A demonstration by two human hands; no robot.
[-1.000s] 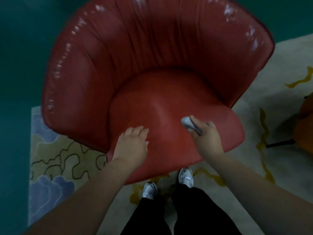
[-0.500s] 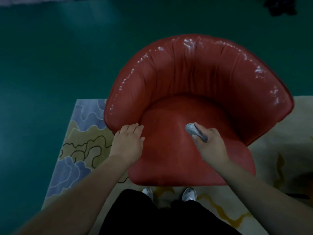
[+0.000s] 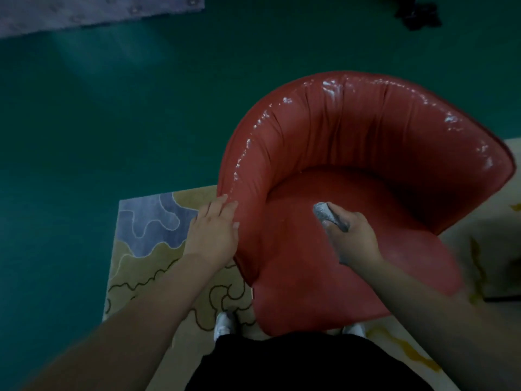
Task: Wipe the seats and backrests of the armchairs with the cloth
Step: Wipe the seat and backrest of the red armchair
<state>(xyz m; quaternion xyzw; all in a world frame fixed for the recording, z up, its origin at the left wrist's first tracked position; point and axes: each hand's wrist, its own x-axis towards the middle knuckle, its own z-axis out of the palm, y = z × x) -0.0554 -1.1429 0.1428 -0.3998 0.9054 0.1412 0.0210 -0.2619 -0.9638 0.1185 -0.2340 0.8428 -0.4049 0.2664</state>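
Right hand (image 3: 353,237): gripping a balled grey cloth (image 3: 327,215) over the red armchair's (image 3: 366,153) seat.
Left hand (image 3: 214,230): lying flat, fingers straight, touching the chair's left side.
Armchair: standing on a patterned rug (image 3: 146,249).

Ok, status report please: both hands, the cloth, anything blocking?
Left hand flat on armchair edge. Right hand grips cloth over seat. Nothing blocking.

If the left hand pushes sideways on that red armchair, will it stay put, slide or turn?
Probably not fixed. The left hand lies flat on the red armchair at its side edge, so a push there is off-centre and may turn it. The glossy covering looks slick, so straight fingers could slip. Its base is hidden, so whether it swivels or drags on the rug is unclear.
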